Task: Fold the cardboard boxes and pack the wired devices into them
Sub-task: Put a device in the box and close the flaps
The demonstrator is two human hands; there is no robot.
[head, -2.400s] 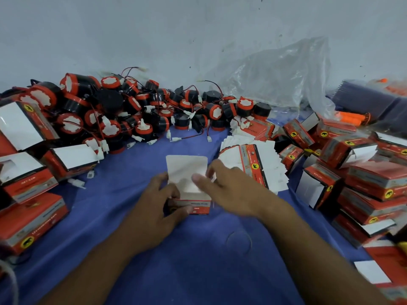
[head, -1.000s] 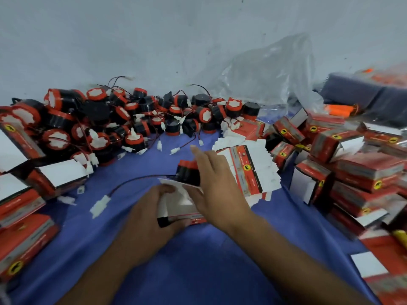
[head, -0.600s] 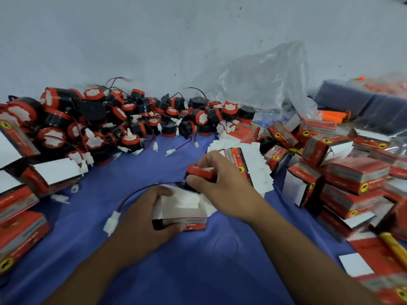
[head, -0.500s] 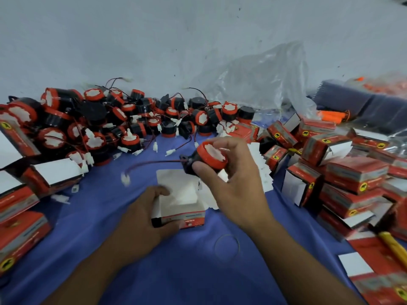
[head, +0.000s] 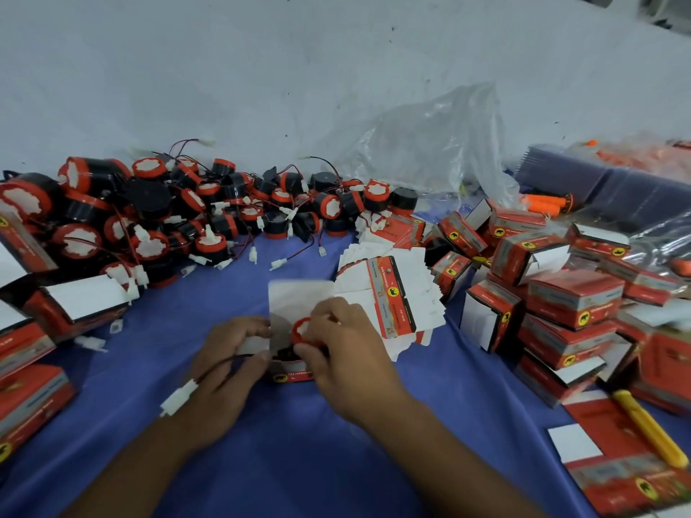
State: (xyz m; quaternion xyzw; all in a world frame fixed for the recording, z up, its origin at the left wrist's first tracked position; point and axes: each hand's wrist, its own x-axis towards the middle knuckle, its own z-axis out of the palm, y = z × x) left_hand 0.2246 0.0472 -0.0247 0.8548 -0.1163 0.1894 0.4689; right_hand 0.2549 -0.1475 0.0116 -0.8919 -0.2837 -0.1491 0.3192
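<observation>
1. Leftmost, a heap of wired devices [head: 179,214] lies at the back of the desk [head: 299,450].
2. The left hand [head: 228,364] closes its grip round the open box [head: 295,375]; a white connector [head: 178,398] lies over its wrist.
3. The right hand [head: 344,353] pinches the red-capped device [head: 302,330] in its grip, at the box's mouth.
4. Flat boxes [head: 389,293] and folded boxes [head: 561,312] sit to the right.

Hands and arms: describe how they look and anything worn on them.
The left hand and right hand are bare: no gloves, rings or watch show. The left forearm and right forearm are bare too, with no sleeve in view. The white plug lying across the left wrist hangs on a wire; it is not something worn.
</observation>
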